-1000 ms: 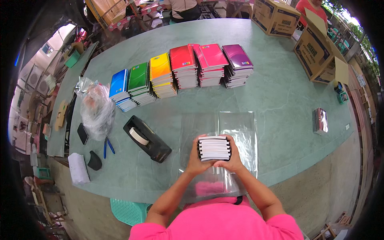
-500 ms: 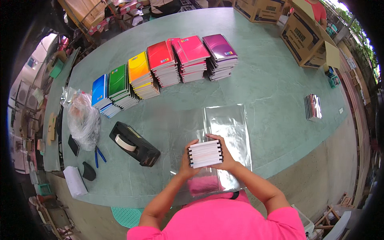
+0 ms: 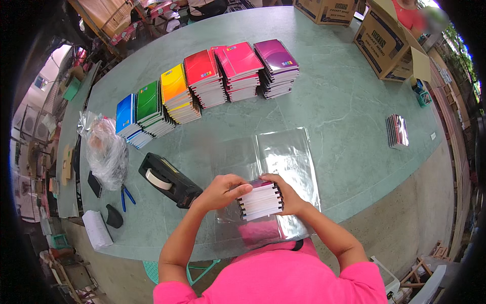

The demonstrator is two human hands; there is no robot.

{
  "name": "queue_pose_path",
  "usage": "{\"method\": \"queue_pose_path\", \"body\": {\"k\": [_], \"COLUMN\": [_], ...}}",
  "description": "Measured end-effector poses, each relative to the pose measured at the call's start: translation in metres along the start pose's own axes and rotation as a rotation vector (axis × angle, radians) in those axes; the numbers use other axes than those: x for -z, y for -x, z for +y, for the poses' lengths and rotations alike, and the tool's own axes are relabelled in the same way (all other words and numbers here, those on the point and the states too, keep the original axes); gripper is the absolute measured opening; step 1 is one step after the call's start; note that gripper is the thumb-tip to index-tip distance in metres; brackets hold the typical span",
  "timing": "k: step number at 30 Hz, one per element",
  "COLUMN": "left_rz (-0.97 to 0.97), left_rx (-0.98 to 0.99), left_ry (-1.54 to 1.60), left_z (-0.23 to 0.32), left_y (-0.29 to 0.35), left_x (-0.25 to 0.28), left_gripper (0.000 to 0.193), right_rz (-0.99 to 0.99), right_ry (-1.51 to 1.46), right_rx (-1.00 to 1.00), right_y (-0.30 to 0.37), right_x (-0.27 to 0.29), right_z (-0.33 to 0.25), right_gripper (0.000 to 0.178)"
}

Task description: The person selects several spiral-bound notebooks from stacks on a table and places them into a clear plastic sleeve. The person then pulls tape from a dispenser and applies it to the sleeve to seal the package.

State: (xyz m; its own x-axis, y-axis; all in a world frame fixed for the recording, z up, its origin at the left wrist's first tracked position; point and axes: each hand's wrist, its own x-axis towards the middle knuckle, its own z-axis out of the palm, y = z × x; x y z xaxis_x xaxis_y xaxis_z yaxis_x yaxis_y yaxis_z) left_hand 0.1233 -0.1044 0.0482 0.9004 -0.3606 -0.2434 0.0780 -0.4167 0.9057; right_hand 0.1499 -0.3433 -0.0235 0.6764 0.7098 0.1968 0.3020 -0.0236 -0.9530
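A small stack of spiral notebooks (image 3: 260,201) stands over a clear plastic sheet, its white page edges facing up toward me and black coils along both sides. Around the stack's right side wraps my right hand (image 3: 287,195), closed on it. My left hand (image 3: 224,191) is at the upper left corner, thumb and forefinger bent together over the top notebook's edge; its other fingers are partly hidden. A dark purple cover shows between the hands. Beneath lies the clear plastic sheet (image 3: 291,152), shiny, reaching the table's near edge.
Stacks of blue, green, yellow, red, pink and purple notebooks (image 3: 276,55) stand across the table (image 3: 334,111). A black tape dispenser (image 3: 169,180), blue pliers (image 3: 126,197) and a plastic bag (image 3: 106,152) lie left. Cardboard boxes (image 3: 382,45) and a small notebook pile (image 3: 397,130) are right.
My left hand has shifted from the stack's left side up to its upper left corner. The stack has tipped slightly and sits a little lower. A person's arm at the far right has moved.
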Motion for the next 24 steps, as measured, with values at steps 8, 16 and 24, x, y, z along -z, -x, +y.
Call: {"method": "queue_pose_path", "body": {"k": [8,16,24], "left_rz": [0.181,0.743,0.990], "left_rx": [-0.178,0.091,-0.082], "left_ry": [-0.287,-0.059,0.046], "left_z": [0.008,-0.009,0.006], "left_y": [-0.012,-0.024,-0.020], "left_x": [0.000,0.067,0.090], "left_gripper": [0.022,0.029,0.029], "right_rz": [0.120,0.005,0.096], "right_ry": [0.028,0.179,0.197], "right_rx": [0.098,0.139,0.005], "right_y": [0.019,0.026,-0.001], "right_x": [-0.010,-0.008,-0.002], "right_z": [-0.001,-0.001,-0.014], "right_gripper": [0.103,0.071,0.071]}}
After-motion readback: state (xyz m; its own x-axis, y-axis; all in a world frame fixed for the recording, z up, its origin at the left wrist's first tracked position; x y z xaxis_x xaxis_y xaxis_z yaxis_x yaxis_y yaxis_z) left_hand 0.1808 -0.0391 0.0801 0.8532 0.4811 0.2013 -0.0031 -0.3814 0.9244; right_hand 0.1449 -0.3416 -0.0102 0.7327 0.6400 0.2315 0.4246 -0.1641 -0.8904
